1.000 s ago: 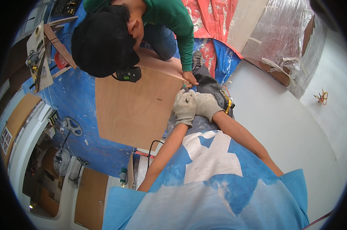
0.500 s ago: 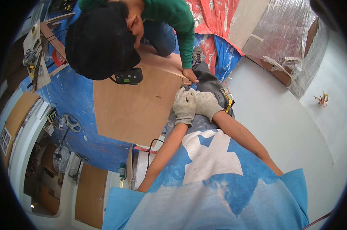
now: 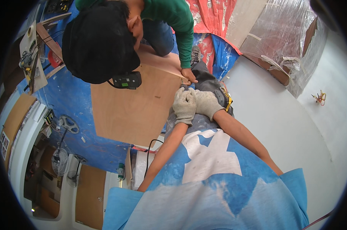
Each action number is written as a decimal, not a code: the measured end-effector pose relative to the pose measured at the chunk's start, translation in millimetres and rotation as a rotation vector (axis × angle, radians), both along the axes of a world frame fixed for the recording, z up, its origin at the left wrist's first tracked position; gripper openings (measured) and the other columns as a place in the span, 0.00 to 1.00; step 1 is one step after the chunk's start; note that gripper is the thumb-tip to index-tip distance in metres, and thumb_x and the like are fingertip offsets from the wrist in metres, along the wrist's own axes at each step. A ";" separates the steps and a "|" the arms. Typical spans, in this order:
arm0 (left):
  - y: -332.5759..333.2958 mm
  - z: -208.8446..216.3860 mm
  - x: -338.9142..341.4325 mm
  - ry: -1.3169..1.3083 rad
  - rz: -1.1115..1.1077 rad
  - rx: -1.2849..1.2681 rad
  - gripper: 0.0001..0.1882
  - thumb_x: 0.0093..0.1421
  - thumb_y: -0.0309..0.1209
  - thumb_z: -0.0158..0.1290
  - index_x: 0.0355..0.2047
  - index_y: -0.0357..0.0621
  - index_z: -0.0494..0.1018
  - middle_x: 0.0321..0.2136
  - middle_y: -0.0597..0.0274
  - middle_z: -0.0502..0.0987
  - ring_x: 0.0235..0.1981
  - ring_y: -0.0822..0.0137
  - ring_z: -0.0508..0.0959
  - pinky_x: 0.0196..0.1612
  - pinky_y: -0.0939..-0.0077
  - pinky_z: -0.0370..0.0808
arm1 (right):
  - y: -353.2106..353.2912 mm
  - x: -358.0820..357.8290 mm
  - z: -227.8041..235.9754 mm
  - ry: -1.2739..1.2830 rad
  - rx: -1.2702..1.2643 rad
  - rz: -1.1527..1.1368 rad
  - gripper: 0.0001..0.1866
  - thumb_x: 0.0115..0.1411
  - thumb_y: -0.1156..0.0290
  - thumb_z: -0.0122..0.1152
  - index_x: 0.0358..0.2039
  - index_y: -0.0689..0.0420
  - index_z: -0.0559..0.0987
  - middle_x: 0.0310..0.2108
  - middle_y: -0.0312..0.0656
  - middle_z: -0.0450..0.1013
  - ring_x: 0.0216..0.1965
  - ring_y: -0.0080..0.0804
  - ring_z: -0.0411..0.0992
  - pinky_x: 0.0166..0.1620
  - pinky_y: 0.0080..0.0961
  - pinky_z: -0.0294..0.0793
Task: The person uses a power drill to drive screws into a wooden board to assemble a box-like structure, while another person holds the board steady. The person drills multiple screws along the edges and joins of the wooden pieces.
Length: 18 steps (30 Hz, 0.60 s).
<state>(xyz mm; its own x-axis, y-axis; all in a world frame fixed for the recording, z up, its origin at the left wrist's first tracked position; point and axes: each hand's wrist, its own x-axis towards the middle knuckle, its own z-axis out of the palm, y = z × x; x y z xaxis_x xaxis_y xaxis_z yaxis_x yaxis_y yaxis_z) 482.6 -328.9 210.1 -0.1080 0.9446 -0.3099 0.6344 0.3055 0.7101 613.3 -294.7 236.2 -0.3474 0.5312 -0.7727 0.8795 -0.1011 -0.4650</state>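
Both of my hands wear pale knitted gloves and close around a cordless drill (image 3: 227,100), whose black-and-yellow end shows past my right hand. My left hand (image 3: 184,103) wraps the front part near the dark chuck (image 3: 184,87). Against it, my right hand (image 3: 206,103) grips further back; the gloves hide most of the tool's body. The thin bit points away from me at the right corner of a light plywood board (image 3: 131,103). Whether its tip enters the wood I cannot tell. A co-worker's bare hand (image 3: 188,74) touches the board's edge just beyond the bit.
The co-worker in a black cap (image 3: 100,42) and green sleeve leans over the board. Blue sheeting (image 3: 77,99) covers the floor, with a pedestal fan (image 3: 60,161) at left. A plastic-wrapped panel (image 3: 278,42) stands far right, and a small wire bundle (image 3: 319,98) lies near it.
The view has shifted slightly, so the surroundings sit a little further left. My hands keep their grip on the drill at the board's corner, and the co-worker's hand stays there.
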 end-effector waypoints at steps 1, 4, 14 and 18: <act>-0.5 -0.7 -0.1 0.000 0.008 -0.002 0.08 0.62 0.30 0.57 0.35 0.40 0.84 0.45 0.38 0.83 0.45 0.41 0.83 0.50 0.53 0.81 | 1.3 0.4 -1.0 0.006 0.006 0.004 0.24 0.64 0.49 0.58 0.51 0.54 0.74 0.41 0.51 0.82 0.42 0.49 0.83 0.45 0.48 0.81; 1.4 -0.8 -0.1 -0.020 0.008 0.026 0.09 0.62 0.30 0.56 0.35 0.39 0.83 0.45 0.38 0.82 0.45 0.41 0.83 0.50 0.53 0.81 | -1.0 -1.2 -1.8 -0.001 -0.005 0.013 0.24 0.64 0.49 0.58 0.51 0.54 0.74 0.41 0.51 0.82 0.42 0.48 0.83 0.45 0.48 0.81; 3.4 0.9 -0.8 -0.020 0.019 -0.009 0.09 0.63 0.29 0.56 0.36 0.39 0.84 0.46 0.37 0.82 0.46 0.41 0.83 0.51 0.53 0.80 | 2.7 -3.4 -1.9 -0.019 -0.025 0.023 0.24 0.64 0.49 0.57 0.52 0.55 0.74 0.42 0.52 0.82 0.43 0.49 0.83 0.46 0.48 0.81; 1.7 -3.5 -0.4 -0.014 0.037 -0.014 0.09 0.63 0.29 0.56 0.35 0.39 0.84 0.46 0.37 0.83 0.46 0.41 0.83 0.51 0.53 0.80 | 5.6 -1.9 -4.8 -0.007 -0.039 0.024 0.25 0.65 0.49 0.56 0.52 0.55 0.74 0.43 0.52 0.82 0.43 0.49 0.83 0.46 0.48 0.81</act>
<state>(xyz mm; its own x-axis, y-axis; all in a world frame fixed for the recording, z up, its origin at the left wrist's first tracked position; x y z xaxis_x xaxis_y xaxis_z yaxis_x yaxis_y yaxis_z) 482.3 -327.2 206.6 -0.1384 0.9356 -0.3247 0.6126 0.3385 0.7142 611.5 -289.1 231.4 -0.3539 0.4923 -0.7952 0.8853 -0.0979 -0.4546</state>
